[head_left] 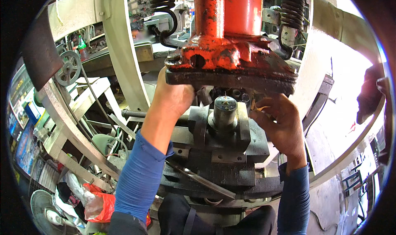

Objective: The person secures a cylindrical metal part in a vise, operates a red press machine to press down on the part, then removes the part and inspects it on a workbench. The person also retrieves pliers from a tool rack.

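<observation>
A short metal cylinder [225, 111] with a dark, shiny top stands upright in the steel vise [201, 128], between its jaws. Above and behind it hangs the red press head [231, 53] with its dark lower plate. My left hand [176, 95] reaches up behind the plate's left end; its fingers are hidden there. Right of the cylinder is my right hand [278, 121], its fingers bent, with a gap between thumb and forefinger and nothing plain to see in it. Several small dark round parts [236, 94] sit behind the cylinder, partly covered by the plate.
Pale frame posts [126, 49] rise on both sides, and coil springs [292, 10] flank the press head. The vise screw [144, 114] sticks out left. A loose metal bar [202, 181] slants before the vise. Lower left are a fan [45, 210] and a red plastic bag [101, 206].
</observation>
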Tool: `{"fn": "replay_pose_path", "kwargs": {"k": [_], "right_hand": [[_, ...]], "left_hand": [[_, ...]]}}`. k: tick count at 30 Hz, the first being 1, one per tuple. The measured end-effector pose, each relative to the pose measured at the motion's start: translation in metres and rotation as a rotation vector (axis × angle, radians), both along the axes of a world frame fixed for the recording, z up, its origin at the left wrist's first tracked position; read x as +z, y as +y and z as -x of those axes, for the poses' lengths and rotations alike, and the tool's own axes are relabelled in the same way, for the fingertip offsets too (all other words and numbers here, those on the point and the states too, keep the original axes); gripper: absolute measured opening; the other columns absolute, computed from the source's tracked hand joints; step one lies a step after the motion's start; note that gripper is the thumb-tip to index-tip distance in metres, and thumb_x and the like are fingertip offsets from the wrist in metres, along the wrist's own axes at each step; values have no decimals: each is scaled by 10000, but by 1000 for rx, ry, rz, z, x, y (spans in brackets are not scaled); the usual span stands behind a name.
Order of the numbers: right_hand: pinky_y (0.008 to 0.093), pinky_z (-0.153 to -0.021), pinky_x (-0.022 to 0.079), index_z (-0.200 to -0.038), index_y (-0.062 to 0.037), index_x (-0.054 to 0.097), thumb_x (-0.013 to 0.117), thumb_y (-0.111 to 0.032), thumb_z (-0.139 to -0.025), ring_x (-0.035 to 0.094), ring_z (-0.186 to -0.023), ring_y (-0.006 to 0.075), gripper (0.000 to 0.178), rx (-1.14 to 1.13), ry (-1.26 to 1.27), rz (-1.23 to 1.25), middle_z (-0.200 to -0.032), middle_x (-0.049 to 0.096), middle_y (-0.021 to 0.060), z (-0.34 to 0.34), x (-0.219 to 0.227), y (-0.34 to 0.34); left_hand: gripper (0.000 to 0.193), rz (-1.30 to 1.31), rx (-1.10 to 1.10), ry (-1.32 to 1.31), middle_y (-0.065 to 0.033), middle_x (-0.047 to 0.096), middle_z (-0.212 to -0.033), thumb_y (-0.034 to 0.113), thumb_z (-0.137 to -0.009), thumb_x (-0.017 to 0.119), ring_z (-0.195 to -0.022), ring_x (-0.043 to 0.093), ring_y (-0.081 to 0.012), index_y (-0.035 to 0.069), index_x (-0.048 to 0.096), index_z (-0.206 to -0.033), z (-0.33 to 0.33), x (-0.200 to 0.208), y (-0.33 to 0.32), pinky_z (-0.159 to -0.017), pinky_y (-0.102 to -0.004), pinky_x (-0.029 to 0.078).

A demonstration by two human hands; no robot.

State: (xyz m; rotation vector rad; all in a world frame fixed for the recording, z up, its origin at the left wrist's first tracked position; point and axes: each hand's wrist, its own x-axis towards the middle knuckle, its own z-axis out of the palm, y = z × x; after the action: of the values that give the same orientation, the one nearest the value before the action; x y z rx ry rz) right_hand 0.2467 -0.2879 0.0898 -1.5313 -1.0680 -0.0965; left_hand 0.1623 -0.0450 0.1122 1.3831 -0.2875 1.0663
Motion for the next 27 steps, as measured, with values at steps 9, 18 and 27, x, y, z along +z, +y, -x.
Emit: {"fn": "replay_pose_path", "kwargs": {"k": [9, 18, 27], "right_hand": [[313, -894, 561, -1341, -33, 645, 743, -53, -910, 685, -992, 143, 443, -53, -25, -32, -1249, 710, 87, 6, 4, -19], [310, -878, 565, -1330, -27, 654, 742, -64, -920, 682, -982, 144, 421, -101, -35, -31, -1185, 725, 83, 10, 2, -30], [303, -880, 562, -1313, -12, 670, 735, -45, -924, 691, -983, 148, 395, -69, -13, -124, -1185, 741, 93, 13, 10, -37]], "left_hand": [[196, 212, -393, -52, -78, 694, -976, 223, -1071, 560, -810, 643, -187, 63, 653, -1138, -21, 9, -31, -696, -354, 528], [312, 41, -300, 64, -75, 649, -950, 350, -1088, 514, -786, 610, -182, 62, 615, -1159, -34, 4, -27, -692, -366, 545], [350, -165, -367, 92, -79, 644, -972, 347, -1105, 476, -822, 629, -179, 41, 611, -1208, -42, 5, -17, -769, -367, 570]]}}
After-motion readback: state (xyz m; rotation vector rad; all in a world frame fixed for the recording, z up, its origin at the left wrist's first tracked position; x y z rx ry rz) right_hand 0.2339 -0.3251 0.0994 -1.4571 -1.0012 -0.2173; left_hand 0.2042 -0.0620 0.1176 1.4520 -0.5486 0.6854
